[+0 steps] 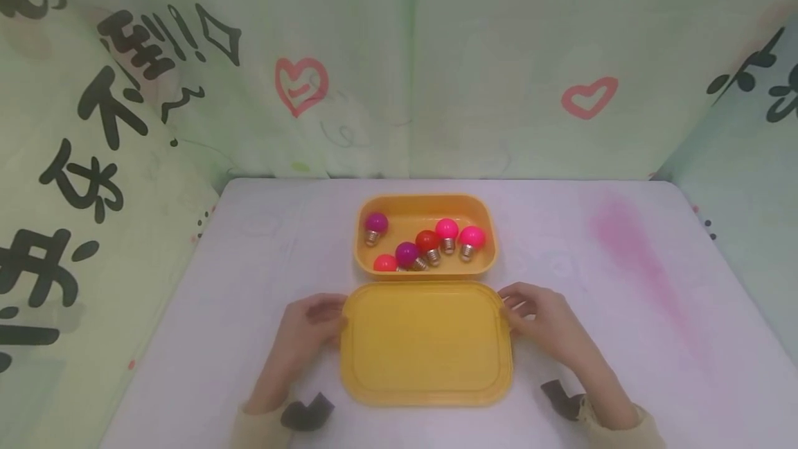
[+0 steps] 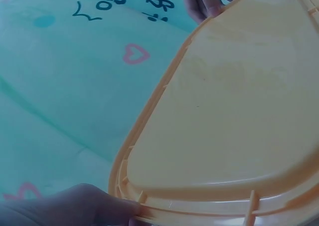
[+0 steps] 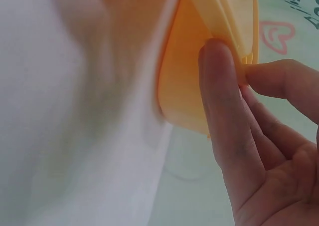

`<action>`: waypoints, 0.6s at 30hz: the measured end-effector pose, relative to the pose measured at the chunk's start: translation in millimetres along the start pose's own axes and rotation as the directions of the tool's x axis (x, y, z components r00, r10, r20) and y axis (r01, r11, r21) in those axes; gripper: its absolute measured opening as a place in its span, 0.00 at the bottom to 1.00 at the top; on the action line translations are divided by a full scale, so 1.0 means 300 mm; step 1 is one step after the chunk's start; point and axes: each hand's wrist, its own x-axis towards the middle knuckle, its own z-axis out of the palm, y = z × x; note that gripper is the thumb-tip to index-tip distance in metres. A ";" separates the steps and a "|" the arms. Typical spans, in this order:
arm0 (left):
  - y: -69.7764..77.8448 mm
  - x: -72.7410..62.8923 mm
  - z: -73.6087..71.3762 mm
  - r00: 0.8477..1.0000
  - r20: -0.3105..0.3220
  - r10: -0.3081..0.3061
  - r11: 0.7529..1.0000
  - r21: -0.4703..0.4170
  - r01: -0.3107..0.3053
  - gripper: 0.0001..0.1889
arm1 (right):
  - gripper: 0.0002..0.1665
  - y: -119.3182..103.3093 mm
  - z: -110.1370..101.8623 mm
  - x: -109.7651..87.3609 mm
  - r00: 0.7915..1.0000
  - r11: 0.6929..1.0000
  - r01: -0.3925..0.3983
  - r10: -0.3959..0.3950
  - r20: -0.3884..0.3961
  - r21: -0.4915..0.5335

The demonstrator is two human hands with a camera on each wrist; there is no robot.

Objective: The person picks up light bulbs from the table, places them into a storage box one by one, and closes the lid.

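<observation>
A yellow rectangular plastic lid (image 1: 427, 346) is held between both hands, in front of a matching open box. My left hand (image 1: 307, 330) pinches its left edge near the far corner; my right hand (image 1: 544, 316) pinches the right edge opposite. The left wrist view shows the lid's underside (image 2: 239, 101) with its ribbed rim, and the left thumb (image 2: 94, 206) on that rim. In the right wrist view, the right fingers (image 3: 222, 81) grip the lid's edge, with the box wall (image 3: 182, 81) behind. Inside the box (image 1: 430, 204) lie several small bulbs with metal screw bases: purple, red (image 1: 427, 240) and pink (image 1: 472, 236).
The white table (image 1: 274, 227) carries a pink smear (image 1: 630, 241) on its right side. Pale green cloth walls (image 1: 492, 40) with hearts and dark writing stand behind and at both sides. Dark straps hang by both cuffs.
</observation>
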 end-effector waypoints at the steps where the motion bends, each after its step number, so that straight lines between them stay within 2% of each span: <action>1: 0.005 -0.001 -0.001 1.000 -0.002 0.004 1.000 0.004 -0.004 0.18 | 0.14 -0.001 -0.002 0.000 1.000 1.000 0.006 -0.006 -0.003 0.012; 5: 0.031 -0.010 -0.012 1.000 -0.005 0.021 1.000 -0.001 -0.021 0.18 | 0.14 -0.012 -0.015 0.001 1.000 0.998 0.010 -0.009 -0.005 0.061; 10: 0.068 -0.004 -0.030 1.000 -0.011 0.004 1.000 0.019 -0.004 0.18 | 0.16 -0.031 -0.035 0.005 1.000 0.994 0.005 -0.006 0.007 0.107; 18: 0.117 -0.007 -0.055 0.996 -0.016 0.083 0.996 0.020 -0.083 0.18 | 0.16 -0.056 -0.063 0.011 0.999 0.985 0.053 -0.053 -0.004 0.162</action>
